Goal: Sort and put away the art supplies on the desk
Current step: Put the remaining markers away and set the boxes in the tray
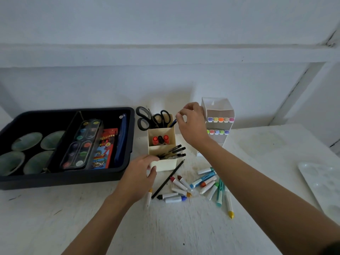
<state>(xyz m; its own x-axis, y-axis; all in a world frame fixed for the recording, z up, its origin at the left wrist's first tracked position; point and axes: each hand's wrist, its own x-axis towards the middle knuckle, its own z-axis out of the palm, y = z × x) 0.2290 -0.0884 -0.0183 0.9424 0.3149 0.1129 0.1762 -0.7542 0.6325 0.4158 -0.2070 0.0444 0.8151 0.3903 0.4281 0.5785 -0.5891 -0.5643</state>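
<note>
Art supplies (179,184) lie loose on the white desk (73,218) just below the middle of the frame: a scatter of paper-wrapped crayons (202,179) in red, brown, blue, orange, green, teal and yellow, with a black pencil (168,178) lying slantwise at their left edge. Just above them stands a cream stepped organizer (165,165). Its front pocket holds black pens (174,152) that lean to the right, its middle pocket holds red-capped markers (161,139), and its back pocket holds black-handled scissors (147,118). The left hand (139,173) grips the organizer at its lower left corner, with the thumb laid across the front wall and the fingers curled round the side. The right hand (191,124) is raised over the back pocket, its thumb and fingertips pinching the top of a blue pen (173,123) whose lower end points down into that pocket beside the scissors. Behind the right hand, against the wall, stands a white marker rack (219,124) with two rows of pastel caps. At the left of the frame sits a black tray (64,181) holding four pale green bowls (27,141), a watercolour set (82,142), a red crayon box (104,150) and a blue pouch (120,140). A white paint palette (320,183) lies at the right edge.
</note>
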